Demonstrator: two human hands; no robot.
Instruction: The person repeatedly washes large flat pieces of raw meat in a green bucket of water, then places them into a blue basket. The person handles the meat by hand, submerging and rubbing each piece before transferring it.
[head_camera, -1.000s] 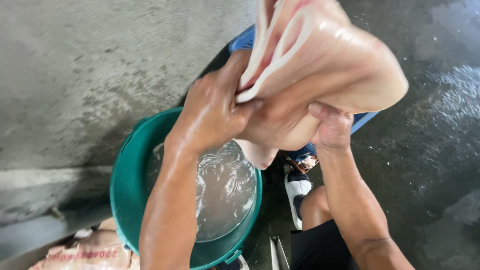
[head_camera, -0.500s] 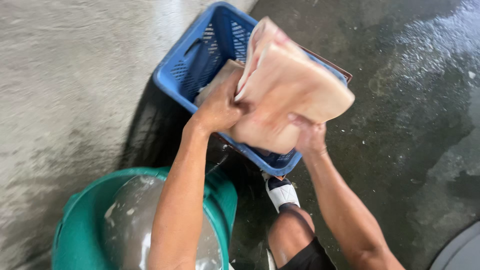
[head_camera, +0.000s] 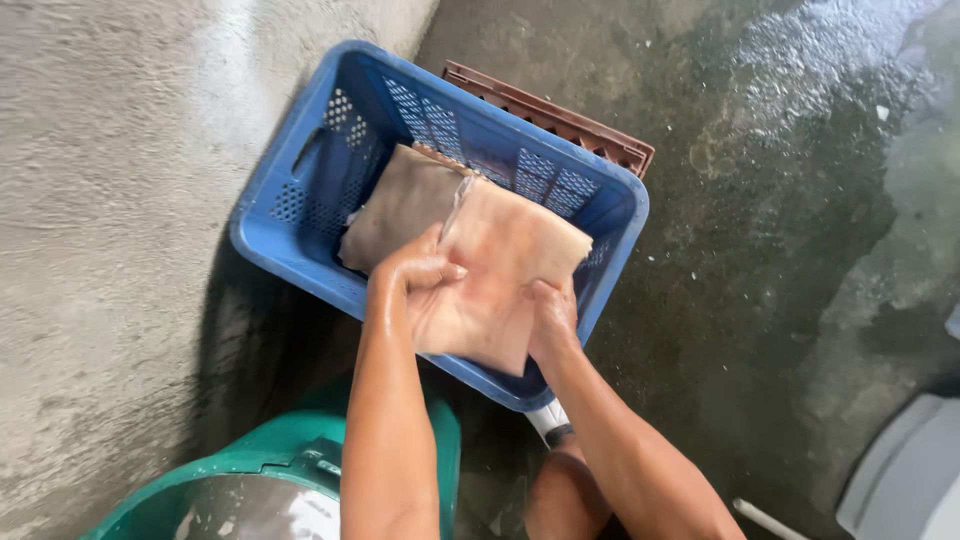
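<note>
A wet, pale pink folded slab, like a piece of skin or cloth (head_camera: 505, 260), hangs over the near rim of a blue plastic basket (head_camera: 290, 240). My left hand (head_camera: 415, 275) grips its left edge with the thumb on top. My right hand (head_camera: 552, 318) holds its lower right edge from below. A second, browner folded piece (head_camera: 400, 205) lies inside the basket just behind the pink one.
A brown plastic crate (head_camera: 560, 118) stands behind the basket. A green bucket of water (head_camera: 300, 480) sits at the bottom left under my left forearm. Wet concrete floor spreads to the right, a rough concrete wall to the left. A grey-white object (head_camera: 905, 470) is at bottom right.
Both hands carried the pink piece from above the green bucket across to the blue basket and lowered it onto the near rim. The view shifted from the bucket to the basket.
</note>
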